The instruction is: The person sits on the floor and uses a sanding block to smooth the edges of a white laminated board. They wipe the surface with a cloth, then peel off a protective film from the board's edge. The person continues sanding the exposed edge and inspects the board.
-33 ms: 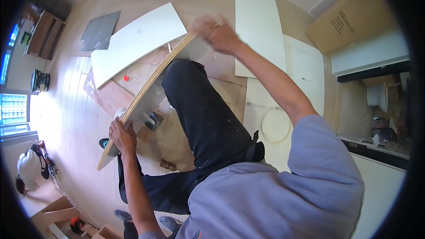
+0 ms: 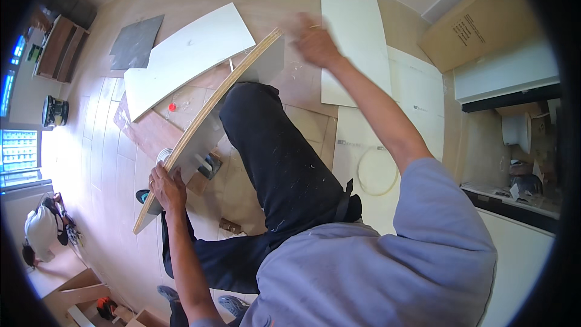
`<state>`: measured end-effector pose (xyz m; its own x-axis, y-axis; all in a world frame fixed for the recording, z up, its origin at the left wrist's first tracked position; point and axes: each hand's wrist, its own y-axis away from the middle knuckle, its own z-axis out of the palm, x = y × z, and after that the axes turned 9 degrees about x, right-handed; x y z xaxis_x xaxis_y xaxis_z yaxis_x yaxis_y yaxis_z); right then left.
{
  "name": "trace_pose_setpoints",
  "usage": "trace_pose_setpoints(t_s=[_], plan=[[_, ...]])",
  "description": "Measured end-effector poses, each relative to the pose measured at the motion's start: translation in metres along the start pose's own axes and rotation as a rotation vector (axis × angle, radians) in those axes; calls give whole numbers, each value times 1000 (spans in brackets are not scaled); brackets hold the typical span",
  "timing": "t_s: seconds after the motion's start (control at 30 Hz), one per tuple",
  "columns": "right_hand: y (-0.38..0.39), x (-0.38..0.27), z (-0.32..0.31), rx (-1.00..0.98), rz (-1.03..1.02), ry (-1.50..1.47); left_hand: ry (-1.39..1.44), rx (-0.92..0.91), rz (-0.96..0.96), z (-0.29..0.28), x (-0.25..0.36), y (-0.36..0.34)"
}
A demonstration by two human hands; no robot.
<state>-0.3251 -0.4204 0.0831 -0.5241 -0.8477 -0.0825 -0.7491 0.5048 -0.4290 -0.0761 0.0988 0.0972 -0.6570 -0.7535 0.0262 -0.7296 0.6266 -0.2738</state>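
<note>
left hand point(image 2: 167, 189) gripping tilted plywood board point(image 2: 209, 124), right hand point(image 2: 315, 41) blurred above

A long, thin plywood board point(image 2: 209, 122) stands on edge, running diagonally from lower left to upper right across a raised knee in black trousers. Its pale layered edge faces up, with a grey-white face on the right side. The left hand point(image 2: 167, 189) grips its lower part; the right hand point(image 2: 315, 42), blurred, is just beside its upper end.
</note>
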Motion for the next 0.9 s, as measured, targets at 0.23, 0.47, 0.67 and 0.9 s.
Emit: trace_pose_setpoints(t_s=[0.23, 0.47, 0.67, 0.9], plan=[[217, 170, 14, -644, 739, -98, 188, -91, 188, -6, 51, -42], [416, 34, 12, -316, 622, -612, 664, -314, 330, -15, 123, -101], [543, 9, 43, -503, 1414, -239, 478, -201, 310, -6, 125, -83], [522, -10, 94, -792, 1456, -163, 193, -182, 91, -41, -23, -17]])
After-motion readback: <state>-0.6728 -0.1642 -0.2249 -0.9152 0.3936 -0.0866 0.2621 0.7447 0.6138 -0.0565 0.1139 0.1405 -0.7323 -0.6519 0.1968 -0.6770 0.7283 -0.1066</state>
